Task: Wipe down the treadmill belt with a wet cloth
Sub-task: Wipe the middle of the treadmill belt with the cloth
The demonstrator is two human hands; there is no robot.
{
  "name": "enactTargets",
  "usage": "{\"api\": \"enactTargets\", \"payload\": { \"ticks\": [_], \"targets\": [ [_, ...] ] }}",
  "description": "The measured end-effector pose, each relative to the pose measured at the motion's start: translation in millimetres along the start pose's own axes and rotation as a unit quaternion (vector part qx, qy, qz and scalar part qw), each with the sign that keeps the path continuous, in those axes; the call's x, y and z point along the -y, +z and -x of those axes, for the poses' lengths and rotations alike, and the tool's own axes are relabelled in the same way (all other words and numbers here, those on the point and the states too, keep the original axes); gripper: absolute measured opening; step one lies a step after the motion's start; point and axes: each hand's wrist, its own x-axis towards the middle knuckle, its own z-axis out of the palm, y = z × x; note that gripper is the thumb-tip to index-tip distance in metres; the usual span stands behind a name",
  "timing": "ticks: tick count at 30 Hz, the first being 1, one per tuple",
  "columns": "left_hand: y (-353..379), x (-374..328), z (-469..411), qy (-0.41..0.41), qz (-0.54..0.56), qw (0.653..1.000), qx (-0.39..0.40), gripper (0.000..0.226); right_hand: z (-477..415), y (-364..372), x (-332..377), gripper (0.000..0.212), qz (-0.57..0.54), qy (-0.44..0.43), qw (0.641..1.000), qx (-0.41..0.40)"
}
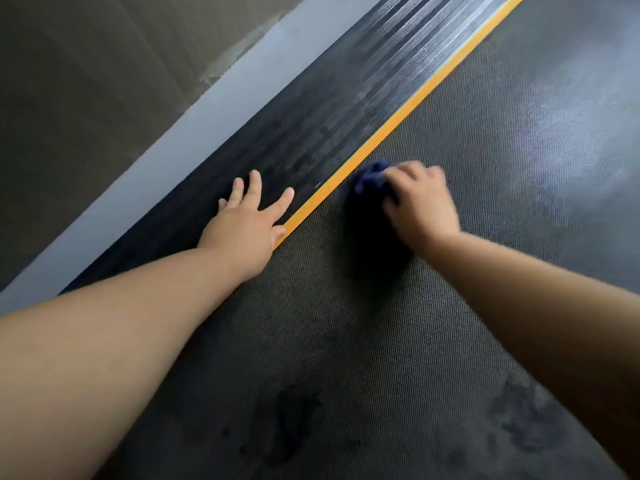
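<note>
Blue cloth [371, 178] sits bunched on the textured treadmill belt [346, 306], just beside the orange stripe [398, 123], with the right hand [420, 202] curled over it and gripping it. Her left hand [247, 220] lies flat with fingers spread on the ribbed side rail [311, 133], holding nothing. Dark damp patches [294, 420] mark the near belt

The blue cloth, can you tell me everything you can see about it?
The cloth is dark blue, soft-looking and bunched into a lump, and it looks a bit blurred. It lies on the textured black treadmill belt, right beside the yellow stripe along the belt's edge. The right hand covers much of it, with fingers curled over it, pressing it down. I cannot tell whether it is wet.
</note>
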Motion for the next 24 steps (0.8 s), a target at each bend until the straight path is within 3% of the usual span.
{"api": "enactTargets", "payload": {
  "ticks": [1,3,8,12,17,22,24],
  "targets": [
    [1.0,0.6,-0.8,0.003,-0.006,1.000,-0.001,0.057,-5.7,-3.9,-10.4,0.029,-0.006,0.070,0.997,-0.005],
    [1.3,0.4,-2.3,0.005,-0.018,1.000,-0.001,0.058,0.8,-2.1,-1.1,0.029,0.002,0.104,0.995,-0.006],
    [3.3,0.1,-3.9,0.004,-0.013,1.000,-0.015,0.057,55.0,19.0,72.1,0.033,-0.058,-0.053,0.994,0.078],
    [12.1,0.6,-5.7,0.008,0.010,0.999,-0.037,0.056,36.9,6.0,45.8,0.039,0.012,-0.159,0.984,0.078],
    [18.4,3.2,-6.2,0.023,0.019,0.998,-0.061,0.055,8.2,-9.3,24.5,0.037,0.058,0.061,0.996,0.041],
    [23.4,5.0,-6.6,0.033,0.011,0.996,-0.078,0.054,22.8,-1.4,57.2,0.037,0.003,0.138,0.989,0.057],
    [23.1,5.2,-6.6,0.034,0.015,0.996,-0.075,0.054,44.0,4.0,71.7,0.035,-0.011,0.099,0.993,0.068]
  ]
}}
